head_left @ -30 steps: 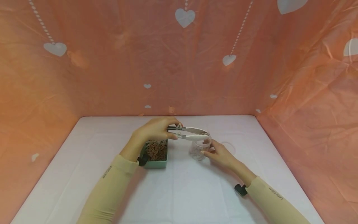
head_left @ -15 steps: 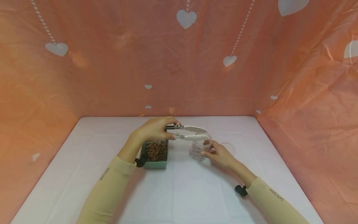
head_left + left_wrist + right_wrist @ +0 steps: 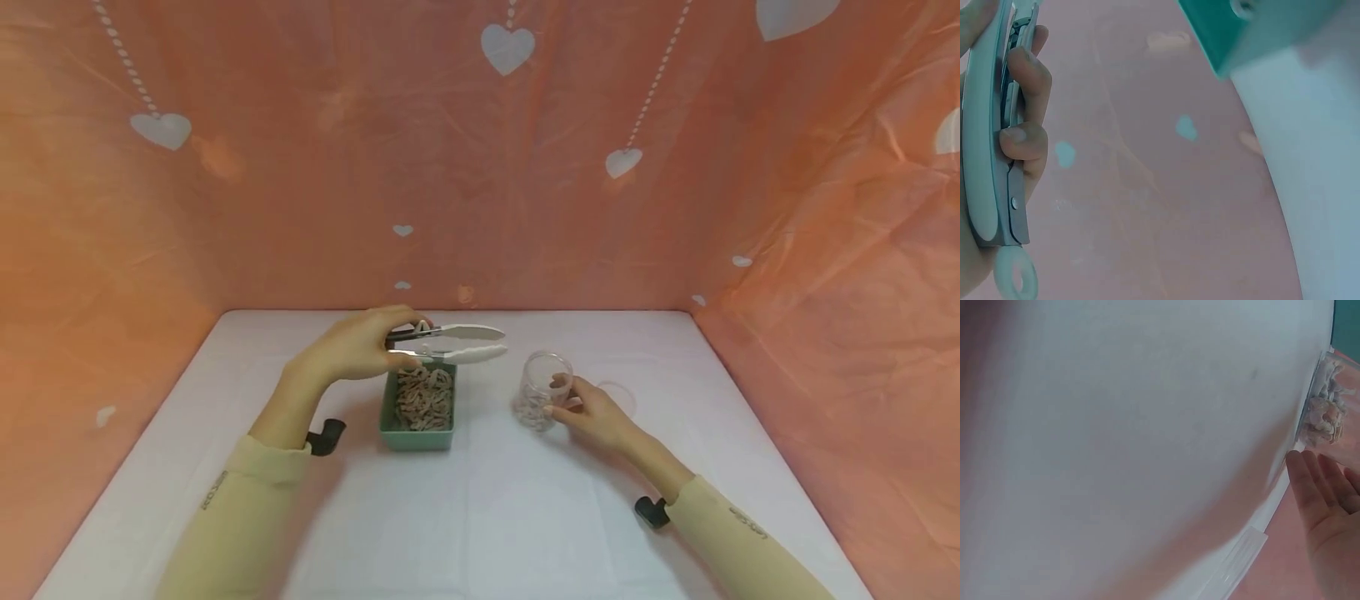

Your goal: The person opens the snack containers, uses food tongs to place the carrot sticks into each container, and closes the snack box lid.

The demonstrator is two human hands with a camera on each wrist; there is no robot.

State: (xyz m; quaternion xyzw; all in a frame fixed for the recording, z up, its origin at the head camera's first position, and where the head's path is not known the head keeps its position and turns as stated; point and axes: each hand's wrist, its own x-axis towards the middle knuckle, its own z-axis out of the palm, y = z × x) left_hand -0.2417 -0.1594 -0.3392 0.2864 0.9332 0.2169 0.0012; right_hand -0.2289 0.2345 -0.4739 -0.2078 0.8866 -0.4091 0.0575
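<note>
In the head view my left hand [image 3: 363, 343] grips a pair of tongs [image 3: 468, 355] with pale, rounded tips. The tips stand apart, above and beyond the green box [image 3: 416, 442], and I see nothing between them. Brown-grey strip-like pieces [image 3: 423, 400] fill much of that box. To its right, my right hand [image 3: 592, 414] holds a clear jar [image 3: 534, 385] by its side, thumb in front and fingers behind. Similar pieces [image 3: 1325, 419] lie at the jar's bottom in the right wrist view. The left wrist view has the tongs' handles [image 3: 985, 125] in my curled fingers.
A clear round lid [image 3: 621, 400] lies on the white tabletop [image 3: 495, 517], just right of the jar and partly behind my right hand. An orange curtain [image 3: 337, 208] with pale hearts encloses the back and sides.
My left hand has drawn the tongs left, from over the jar's mouth toward the box, and their tips are apart. My right hand stays at the jar.
</note>
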